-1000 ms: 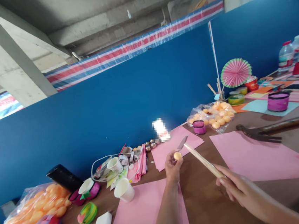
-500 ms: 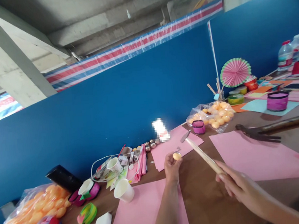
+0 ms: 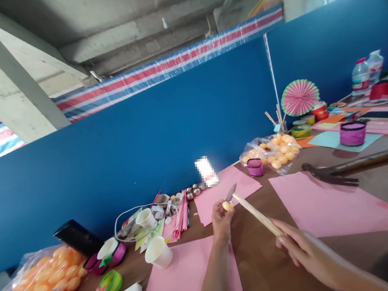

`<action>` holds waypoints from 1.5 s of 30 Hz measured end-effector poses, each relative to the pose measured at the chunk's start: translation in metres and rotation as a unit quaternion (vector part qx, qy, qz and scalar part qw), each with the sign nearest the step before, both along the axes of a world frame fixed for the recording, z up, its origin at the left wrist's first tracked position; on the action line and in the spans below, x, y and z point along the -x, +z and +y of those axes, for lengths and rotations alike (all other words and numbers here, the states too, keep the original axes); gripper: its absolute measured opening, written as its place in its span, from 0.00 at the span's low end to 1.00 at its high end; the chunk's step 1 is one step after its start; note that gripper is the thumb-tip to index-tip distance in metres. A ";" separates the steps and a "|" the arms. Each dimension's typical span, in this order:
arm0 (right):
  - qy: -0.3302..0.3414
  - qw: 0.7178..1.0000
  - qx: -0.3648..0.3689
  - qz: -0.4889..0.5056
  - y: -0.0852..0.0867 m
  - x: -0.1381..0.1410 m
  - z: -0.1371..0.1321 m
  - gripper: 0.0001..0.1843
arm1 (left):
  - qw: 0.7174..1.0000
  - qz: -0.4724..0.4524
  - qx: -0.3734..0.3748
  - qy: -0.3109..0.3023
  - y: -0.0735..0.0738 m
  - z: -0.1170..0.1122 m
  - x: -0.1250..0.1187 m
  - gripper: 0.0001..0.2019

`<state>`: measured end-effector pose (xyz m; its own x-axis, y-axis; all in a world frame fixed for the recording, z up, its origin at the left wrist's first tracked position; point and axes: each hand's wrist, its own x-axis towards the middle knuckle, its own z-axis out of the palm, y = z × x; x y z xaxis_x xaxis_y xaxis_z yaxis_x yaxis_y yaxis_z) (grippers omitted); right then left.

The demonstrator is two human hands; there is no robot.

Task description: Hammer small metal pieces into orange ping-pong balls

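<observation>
My left hand [image 3: 221, 223] is closed, its fingertips pinching a small yellow-orange ball [image 3: 227, 206] above the table. A shiny edge shows behind the ball; what it is I cannot make out. My right hand [image 3: 292, 241] is wrapped round the pale wooden handle of a small hammer [image 3: 257, 213]. The hammer's narrow metal head is right at the upper side of the ball; whether they touch I cannot tell. Beyond my left hand lies a pink paper sheet [image 3: 242, 184], with another pink sheet [image 3: 179, 279] under my left forearm.
At the right lies a larger claw hammer [image 3: 357, 164] by a pink sheet [image 3: 337, 209]. Bags of orange balls [image 3: 51, 273] stand left and behind [image 3: 280, 151]. A paper cup [image 3: 158, 253], a green-yellow ring [image 3: 109, 285] and silver balls [image 3: 193, 191] are around. A blue partition [image 3: 129, 156] rises behind.
The small hammer in my right hand has moved left and down, bringing its head from apart to right at the ball. My left hand keeps its pinch; the view has shifted slightly.
</observation>
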<state>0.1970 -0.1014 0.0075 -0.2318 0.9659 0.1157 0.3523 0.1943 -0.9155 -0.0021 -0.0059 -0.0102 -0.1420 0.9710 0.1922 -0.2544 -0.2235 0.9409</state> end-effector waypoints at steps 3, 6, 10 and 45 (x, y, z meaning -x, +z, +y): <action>-0.009 1.000 -0.016 -0.007 -0.001 -0.002 0.003 0.25 | 1.000 0.022 -0.010 0.013 0.001 0.000 0.000 0.19; 0.001 0.999 -0.027 -0.048 -0.002 -0.004 0.004 0.24 | 0.999 0.034 -0.009 0.031 0.001 0.000 0.000 0.18; 0.010 0.998 -0.036 -0.056 -0.002 -0.006 0.002 0.24 | 0.998 0.053 -0.005 0.044 0.001 -0.001 -0.001 0.19; -0.194 0.772 -0.228 -0.561 0.003 -0.147 0.093 0.24 | 0.983 0.142 0.060 0.099 0.010 -0.001 -0.002 0.25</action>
